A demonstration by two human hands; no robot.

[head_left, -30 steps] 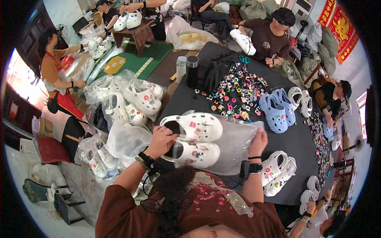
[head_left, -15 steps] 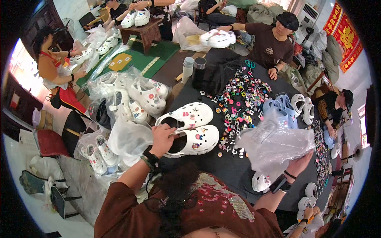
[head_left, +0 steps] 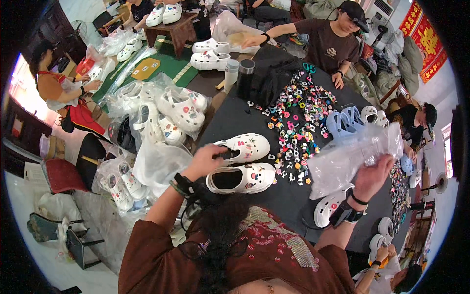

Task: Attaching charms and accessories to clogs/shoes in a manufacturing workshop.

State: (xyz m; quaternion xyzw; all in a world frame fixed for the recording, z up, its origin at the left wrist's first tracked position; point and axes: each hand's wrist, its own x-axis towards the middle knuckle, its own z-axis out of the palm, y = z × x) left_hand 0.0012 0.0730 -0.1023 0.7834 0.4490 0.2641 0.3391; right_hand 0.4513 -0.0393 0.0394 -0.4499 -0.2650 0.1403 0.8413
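Left hand (head_left: 208,159) closed on the heel of a white clog (head_left: 243,148), second white clog (head_left: 242,178) just beside it on the dark surface (head_left: 289,201), right hand (head_left: 373,177) gripping a clear plastic bag (head_left: 352,157) raised above the surface, colourful charms (head_left: 298,117) scattered beyond

A big black table (head_left: 254,117) fills the middle of a crowded room. Left of the table, pale floor (head_left: 29,206), a red stool (head_left: 61,175) and a dark folding chair (head_left: 73,240). Beyond the table's far left corner lies a green mat (head_left: 161,68), and past that a small brown wooden table (head_left: 171,30). Bright light glares in far left of the table. Red banners (head_left: 425,36) hang beyond its far right corner, beside a white fan (head_left: 384,33).
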